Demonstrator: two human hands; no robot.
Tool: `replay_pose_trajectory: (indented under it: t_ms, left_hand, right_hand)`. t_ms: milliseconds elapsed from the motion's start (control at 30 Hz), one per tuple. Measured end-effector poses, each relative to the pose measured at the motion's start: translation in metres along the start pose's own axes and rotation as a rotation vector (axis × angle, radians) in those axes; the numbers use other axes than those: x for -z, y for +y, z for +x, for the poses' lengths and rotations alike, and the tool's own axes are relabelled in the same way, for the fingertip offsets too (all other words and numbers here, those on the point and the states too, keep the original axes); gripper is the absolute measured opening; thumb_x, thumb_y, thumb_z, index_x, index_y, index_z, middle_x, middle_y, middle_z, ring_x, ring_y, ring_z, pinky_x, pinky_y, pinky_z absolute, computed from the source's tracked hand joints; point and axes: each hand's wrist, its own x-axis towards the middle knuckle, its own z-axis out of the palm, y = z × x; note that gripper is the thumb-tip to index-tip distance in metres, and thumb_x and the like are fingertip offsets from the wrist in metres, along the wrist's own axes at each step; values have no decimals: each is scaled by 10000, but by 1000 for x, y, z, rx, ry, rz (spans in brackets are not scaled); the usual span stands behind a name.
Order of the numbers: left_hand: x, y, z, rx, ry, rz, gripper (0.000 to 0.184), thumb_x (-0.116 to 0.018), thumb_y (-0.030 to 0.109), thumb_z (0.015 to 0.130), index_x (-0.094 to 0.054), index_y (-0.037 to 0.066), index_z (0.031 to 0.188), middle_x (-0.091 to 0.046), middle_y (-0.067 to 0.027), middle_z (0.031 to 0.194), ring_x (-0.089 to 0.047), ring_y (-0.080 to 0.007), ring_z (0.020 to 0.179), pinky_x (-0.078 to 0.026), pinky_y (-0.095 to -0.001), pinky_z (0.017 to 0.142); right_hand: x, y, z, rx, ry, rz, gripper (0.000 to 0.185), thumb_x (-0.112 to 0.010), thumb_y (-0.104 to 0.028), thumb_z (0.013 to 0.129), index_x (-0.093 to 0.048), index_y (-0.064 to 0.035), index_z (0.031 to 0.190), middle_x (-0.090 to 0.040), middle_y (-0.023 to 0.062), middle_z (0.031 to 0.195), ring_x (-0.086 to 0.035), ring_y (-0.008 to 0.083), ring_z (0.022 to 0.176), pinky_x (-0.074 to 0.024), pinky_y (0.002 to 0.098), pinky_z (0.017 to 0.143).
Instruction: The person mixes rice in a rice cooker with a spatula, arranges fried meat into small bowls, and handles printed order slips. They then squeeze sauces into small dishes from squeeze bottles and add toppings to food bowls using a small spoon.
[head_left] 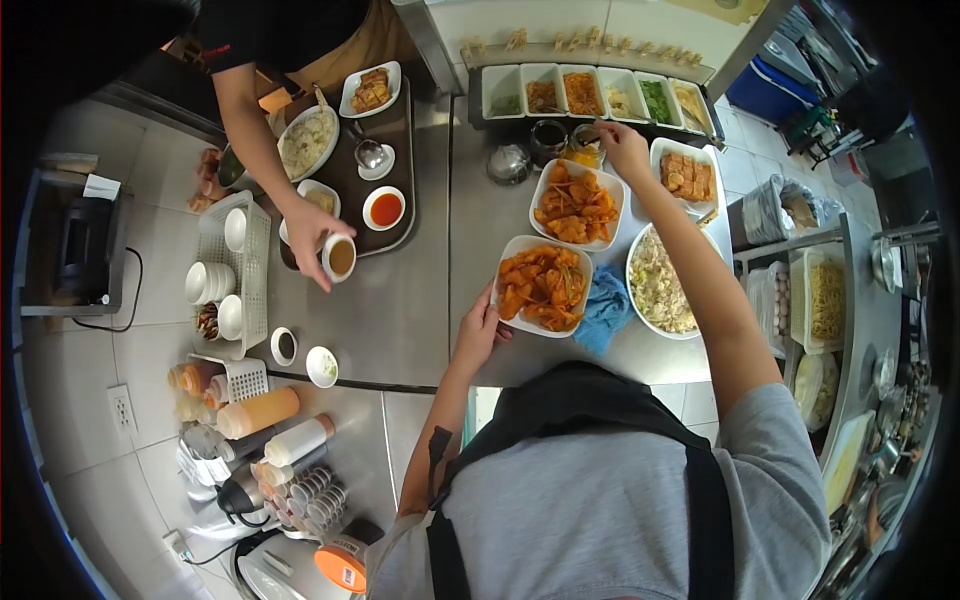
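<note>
My left hand (480,330) grips the left rim of a square white bowl (503,312) filled with orange-sauced pieces (543,287). Just beyond it stands a second such bowl (612,236) with similar food. My right hand (626,152) is pinched closed over a small glass jar (585,148) with yellow contents; what lies between its fingertips is too small to make out. A dark-filled jar (548,143) and a round glass container (508,165) stand left of it. Under my right forearm is an oval dish of fried rice (660,285), with a blue cloth (604,308) beside it.
White tubs of toppings (582,93) line the back. A dish of sliced cutlet (688,177) sits at right. Across the left counter, a co-worker's hand (318,235) holds a small sauce cup (341,257) beside a loaded brown tray (405,155). Squeeze bottles (258,412) stand at lower left.
</note>
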Motion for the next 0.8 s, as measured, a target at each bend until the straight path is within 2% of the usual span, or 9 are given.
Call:
replay_pose_trajectory:
  t_ms: [67,167,300,400,467,567,667,767,800]
  left_hand:
    - [-5,1,-2,3,41,4,485,-381,108,1006,-339,109,1490,-631,-73,848,-605,-110,590,-550,-250,571]
    - [-7,-3,-2,-4,78,4,473,-386,116,1010,-354,106,1482,-634,-77,853,-613,-112,597,-560,-253,582]
    - [-11,-4,-6,-27,110,-1,459,-397,156,1019,-369,111,1476,-636,-81,827,-619,-118,609,-562,-264,586]
    - [-10,-1,-13,17,134,-160,445,-410,209,1026,-397,118,1461,-639,-82,818,-620,-117,630,-547,-253,597]
    - [-6,1,-21,-13,211,-138,436,-418,246,1029,-421,114,1445,-643,-78,820,-609,-109,636,-532,-240,600]
    - [6,-15,-28,-99,399,-129,419,-427,272,1032,-455,102,1414,-630,-52,795,-572,-89,621,-504,-220,592]
    - [14,-22,-39,-203,591,-69,391,-418,263,1034,-497,71,1366,-599,-33,752,-532,-76,599,-487,-208,565]
    - [16,-23,-41,-292,713,12,358,-417,242,1035,-529,54,1317,-566,-12,714,-498,-56,581,-456,-193,533]
    - [17,-23,-43,-314,744,40,345,-418,235,1035,-538,52,1302,-556,-2,702,-488,-47,575,-442,-187,523]
  right_hand:
    - [10,-1,6,155,-2,-88,248,-593,-213,899,-708,-65,1060,-673,226,875,-666,376,834,-526,416,756]
    - [18,-8,9,223,-75,-172,243,-608,-215,893,-708,-58,1049,-680,217,891,-665,371,861,-521,410,778]
    - [23,-7,6,110,-159,-96,235,-610,-207,890,-710,-56,1039,-686,208,912,-656,378,880,-516,415,798]
    - [24,1,7,83,-144,-110,234,-610,-197,887,-708,-44,1035,-688,206,930,-653,376,893,-512,415,813]
    - [21,11,12,159,-94,-116,235,-610,-189,884,-706,-36,1033,-689,204,942,-653,374,898,-511,411,820]
    - [26,1,8,384,-94,-305,232,-609,-179,880,-705,-21,1020,-689,204,951,-653,367,897,-512,402,823]
    - [27,-8,6,415,-145,-324,236,-620,-186,879,-708,-35,1038,-686,205,953,-655,363,886,-513,395,809]
    - [33,-20,9,55,-236,-59,248,-640,-193,873,-710,-53,1066,-680,203,965,-656,360,883,-512,391,796]
    - [30,-15,10,34,-213,-44,252,-645,-195,872,-710,-58,1073,-679,201,966,-656,359,882,-511,388,791]
